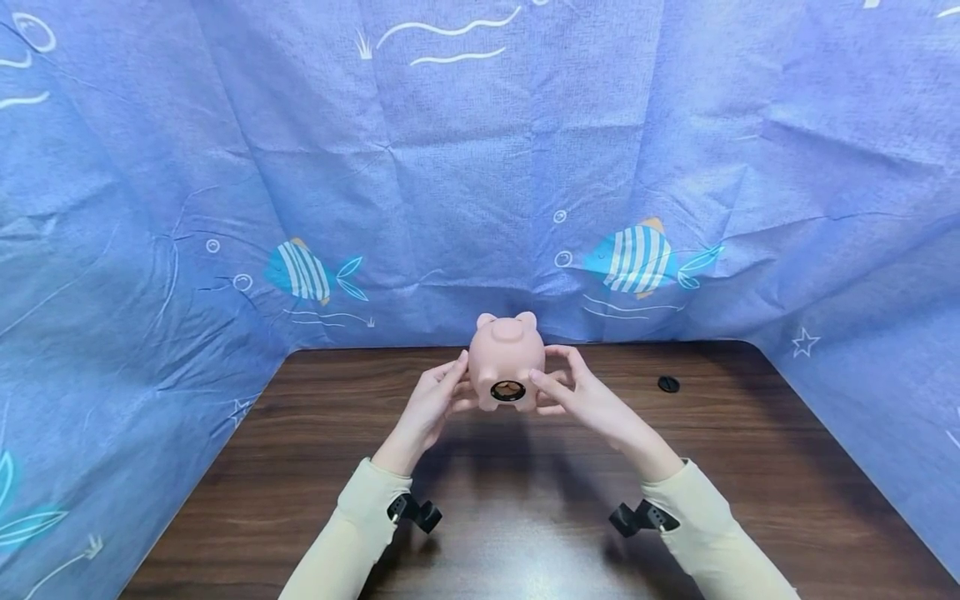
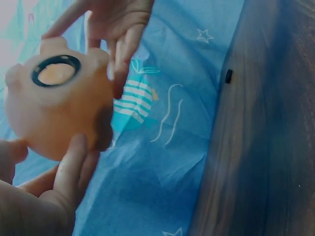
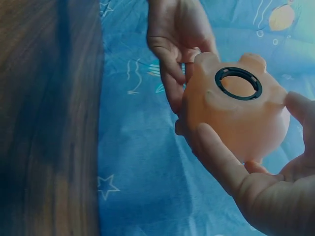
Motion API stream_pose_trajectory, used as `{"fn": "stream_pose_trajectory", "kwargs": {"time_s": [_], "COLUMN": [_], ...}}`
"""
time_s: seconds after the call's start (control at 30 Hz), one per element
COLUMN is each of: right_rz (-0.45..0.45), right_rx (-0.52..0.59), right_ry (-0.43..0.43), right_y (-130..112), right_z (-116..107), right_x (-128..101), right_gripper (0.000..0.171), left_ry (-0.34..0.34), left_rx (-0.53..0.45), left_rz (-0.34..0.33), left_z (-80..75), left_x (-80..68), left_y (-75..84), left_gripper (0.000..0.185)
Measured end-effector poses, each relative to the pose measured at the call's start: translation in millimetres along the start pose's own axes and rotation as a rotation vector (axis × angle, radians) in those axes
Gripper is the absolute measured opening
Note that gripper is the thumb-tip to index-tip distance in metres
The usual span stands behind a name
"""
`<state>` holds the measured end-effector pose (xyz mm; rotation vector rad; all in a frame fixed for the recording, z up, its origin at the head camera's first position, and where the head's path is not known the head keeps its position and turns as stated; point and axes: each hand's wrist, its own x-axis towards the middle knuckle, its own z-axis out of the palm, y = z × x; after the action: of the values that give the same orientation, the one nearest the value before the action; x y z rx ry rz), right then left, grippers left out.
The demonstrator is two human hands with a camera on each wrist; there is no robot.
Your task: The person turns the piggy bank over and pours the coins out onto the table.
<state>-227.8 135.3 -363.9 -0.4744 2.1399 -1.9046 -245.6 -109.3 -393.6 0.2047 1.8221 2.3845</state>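
Observation:
Both hands hold up a pink piggy bank (image 1: pixel 507 354) over the table, its underside tipped toward me. A round hole in its belly, edged by a black ring (image 3: pixel 258 89), faces me uncovered; the hollow inside shows through. My left hand (image 1: pixel 435 397) grips the pig's left side with thumb and fingers. On the opposite side my right hand (image 1: pixel 590 398) grips it, thumb beside the hole. In the left wrist view, the pig (image 2: pixel 59 118) sits between the two hands. A round black plug (image 1: pixel 669 384) lies apart on the table, right of the right hand.
The dark wood-grain table (image 1: pixel 315 500) reaches back to a blue fabric backdrop (image 1: pixel 450 167) with printed fish, which also hangs along both sides. Small black wrist cameras (image 1: pixel 642 518) are strapped over the sleeves.

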Motion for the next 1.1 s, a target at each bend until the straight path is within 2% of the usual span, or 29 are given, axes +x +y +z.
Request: {"fn": "stream_pose_trajectory", "kwargs": {"time_s": [0.1,0.23,0.33,0.4,0.57,0.67,0.8,0.93,1.1], "right_rz": [-0.024,-0.052,-0.065,-0.072,-0.118,-0.156,-0.206,-0.273,-0.395], "right_rx": [0.015,0.054,0.046,0.027,0.045,0.075,0.052,-0.054,-0.256], "right_ry": [0.000,-0.013,-0.027,-0.024,-0.012,-0.020,-0.054,-0.078,-0.018], "right_y": [6,13,18,22,31,35,43,52,54], "right_z": [0,-1,-2,-2,-2,-3,-6,-8,-12], "right_x": [1,2,3,4,6,8,10,11,12], "right_gripper": [0.063,0.070,0.077,0.081,0.084,0.089,0.102,0.110,0.111], "left_ry": [-0.045,-0.167,-0.268,-0.306,-0.296,-0.289,-0.308,-0.323,-0.353], "left_rx": [0.037,0.103,0.135,0.165,0.288,0.298,0.287,0.373,0.443], "left_rz": [-0.013,-0.005,0.006,-0.001,0.010,0.048,0.096,0.179,0.320], "left_z": [-1.2,-2.5,-4.6,-5.6,-4.0,-3.1,-5.1,-9.3,-9.4], "left_x": [0.0,-0.8,-2.3,-3.2,-4.4,-3.2,-0.5,1.7,3.9], "left_y": [0.9,1.7,1.8,2.0,2.0,0.0,-5.4,-12.7,-15.6], "left_gripper": [0.059,0.068,0.076,0.078,0.081,0.088,0.097,0.105,0.116]}}
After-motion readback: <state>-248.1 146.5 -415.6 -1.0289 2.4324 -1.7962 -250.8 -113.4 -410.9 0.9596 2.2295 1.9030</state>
